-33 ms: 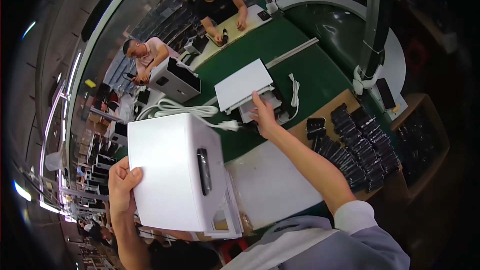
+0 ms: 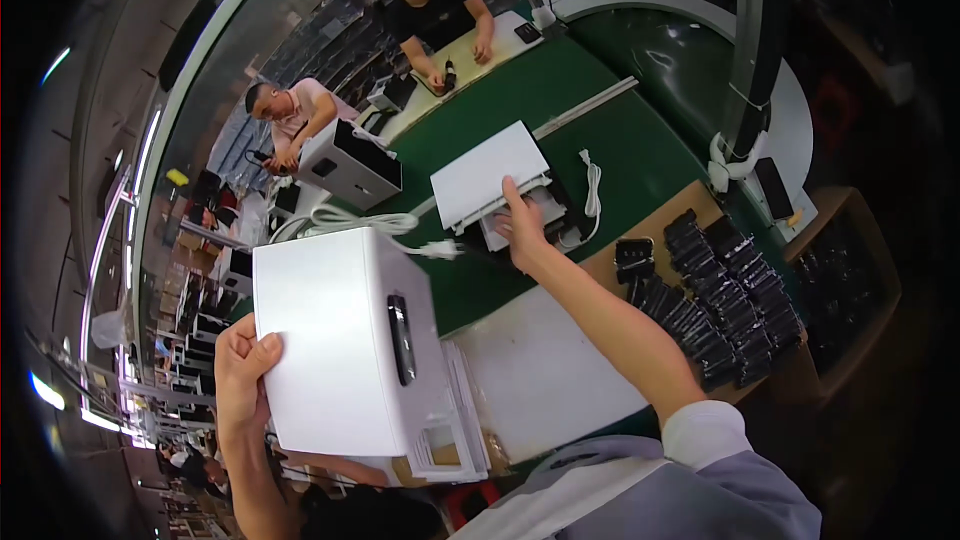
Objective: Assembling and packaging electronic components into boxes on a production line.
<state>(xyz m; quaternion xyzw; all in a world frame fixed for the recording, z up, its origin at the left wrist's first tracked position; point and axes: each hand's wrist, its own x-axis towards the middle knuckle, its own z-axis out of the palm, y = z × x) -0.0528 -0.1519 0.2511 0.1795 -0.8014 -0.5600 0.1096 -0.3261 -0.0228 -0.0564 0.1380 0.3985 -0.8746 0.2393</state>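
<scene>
Hands [image 2: 245,365] on two white housings [image 2: 340,340]

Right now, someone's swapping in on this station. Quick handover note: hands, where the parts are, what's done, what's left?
Left hand: grips the near-left edge of the large white box-shaped housing with a black recessed handle, held up close to the body.
Right hand: stretched out, fingers on the flat white panel lying on the green conveyor belt; no closed grip visible.
Nearby: white power cord on the belt beyond the housing, rows of small black parts on the right-hand bench.
Done: housing is in hand.
Left: panel is not yet lifted off the belt.
</scene>
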